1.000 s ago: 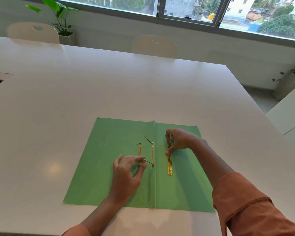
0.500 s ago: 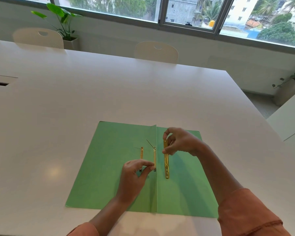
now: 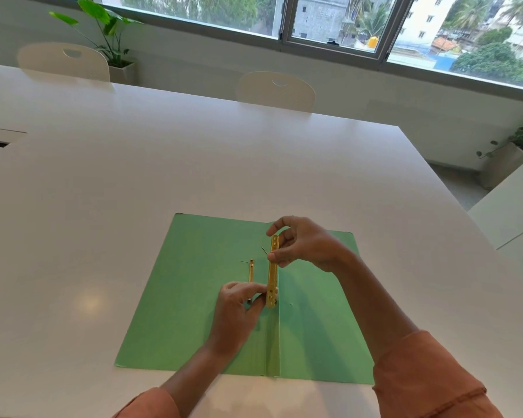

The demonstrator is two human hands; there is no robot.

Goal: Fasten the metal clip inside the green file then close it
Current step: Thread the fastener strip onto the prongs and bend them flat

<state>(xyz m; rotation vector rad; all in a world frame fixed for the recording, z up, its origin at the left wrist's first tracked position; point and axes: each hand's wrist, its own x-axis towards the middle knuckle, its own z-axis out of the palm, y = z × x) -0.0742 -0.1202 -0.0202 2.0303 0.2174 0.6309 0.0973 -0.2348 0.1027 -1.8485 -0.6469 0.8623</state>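
Brass-coloured metal clip bar (image 3: 272, 271), long and narrow with small holes near each end, sits over the centre fold of the green file (image 3: 194, 297), where we see it held at both ends. Our right hand (image 3: 307, 244) has its fingers pinched together on the far end of the bar. Our left hand (image 3: 239, 309) has thumb and forefinger closed on the near end. Just left of the bar, a second, thinner brass strip (image 3: 251, 271) lies flat on the left leaf, and two thin dark prongs (image 3: 264, 250) stand up at an angle near the fold. The file lies open and flat, both leaves spread, on the near part of a broad white worktop (image 3: 133, 176), close to its front edge. Rust-orange sleeves (image 3: 429, 378) cover both forearms, and the right forearm crosses over the file's right leaf. Beyond the far edge of the worktop stand two pale chairs (image 3: 277, 90), a leafy potted plant (image 3: 109, 34) at the left, and a wide window (image 3: 329, 19) showing buildings and trees.
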